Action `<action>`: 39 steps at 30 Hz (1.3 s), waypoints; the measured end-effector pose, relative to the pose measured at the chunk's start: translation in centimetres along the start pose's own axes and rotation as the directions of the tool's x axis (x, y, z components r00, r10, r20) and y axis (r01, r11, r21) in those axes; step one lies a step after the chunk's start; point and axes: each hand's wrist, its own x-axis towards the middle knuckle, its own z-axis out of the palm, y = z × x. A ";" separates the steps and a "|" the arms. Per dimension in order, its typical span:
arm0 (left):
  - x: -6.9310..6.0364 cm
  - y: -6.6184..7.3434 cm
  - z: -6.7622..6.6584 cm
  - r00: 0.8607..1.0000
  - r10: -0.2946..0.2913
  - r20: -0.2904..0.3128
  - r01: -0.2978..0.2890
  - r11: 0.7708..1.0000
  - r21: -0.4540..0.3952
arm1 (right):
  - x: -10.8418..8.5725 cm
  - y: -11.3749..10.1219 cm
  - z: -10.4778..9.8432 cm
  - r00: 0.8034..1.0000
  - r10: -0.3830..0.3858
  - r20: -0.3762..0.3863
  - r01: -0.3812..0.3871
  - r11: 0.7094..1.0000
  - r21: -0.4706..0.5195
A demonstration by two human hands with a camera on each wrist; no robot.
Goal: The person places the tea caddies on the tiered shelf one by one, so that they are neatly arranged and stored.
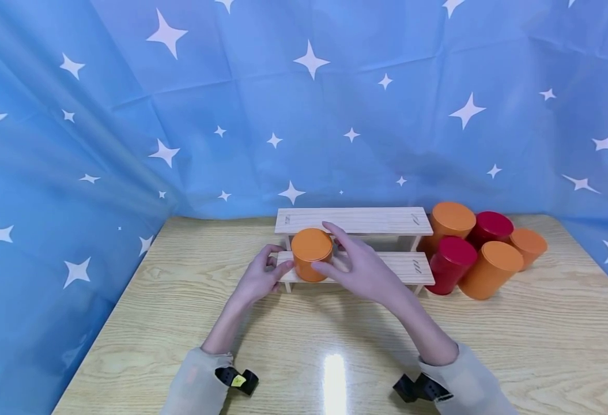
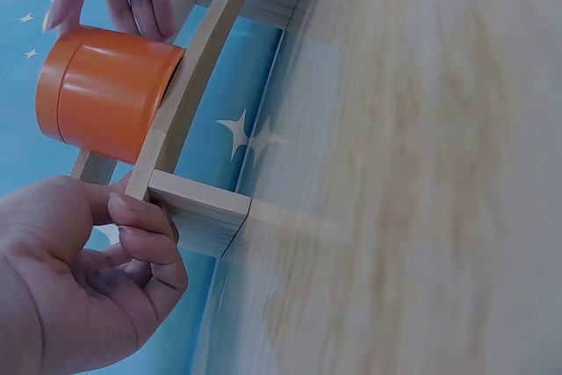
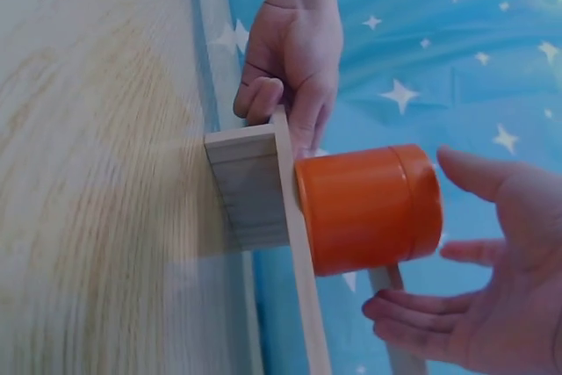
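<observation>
An orange lidded canister (image 1: 312, 256) stands upright near the left end of the lower step of a pale wooden two-tier rack (image 1: 394, 265). My left hand (image 1: 261, 274) holds that step's left end, its curled fingers partly beneath the board in the left wrist view. Around the canister's right side, my right hand (image 3: 505, 278) is spread with thumb and fingers apart. Small gaps show between most of its fingers and the canister in the right wrist view; whether any fingertip touches, I cannot tell.
Right of the rack, several canisters stand close together on the wooden table (image 1: 552, 323), among them a front red one (image 1: 451, 265) and a front orange one (image 1: 492, 270). The upper step (image 1: 352, 220) lies behind, near a blue star-patterned cloth (image 1: 262, 104).
</observation>
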 end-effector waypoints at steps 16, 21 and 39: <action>0.1 0.3 0.2 1.000 -0.002 0.002 0.002 1.000 -0.025 | -2.2 0.9 -3.0 0.996 0.010 -0.094 -0.015 0.999 -0.047; 0.2 0.4 0.2 1.000 -0.001 -0.003 0.001 1.000 -0.022 | -3.4 1.3 -4.2 0.992 0.011 -0.125 -0.019 0.998 -0.059; 0.2 0.2 0.1 1.000 -0.019 -0.005 0.019 0.999 -0.026 | -7.0 5.0 -9.9 0.956 -0.071 -0.284 0.024 0.986 -0.168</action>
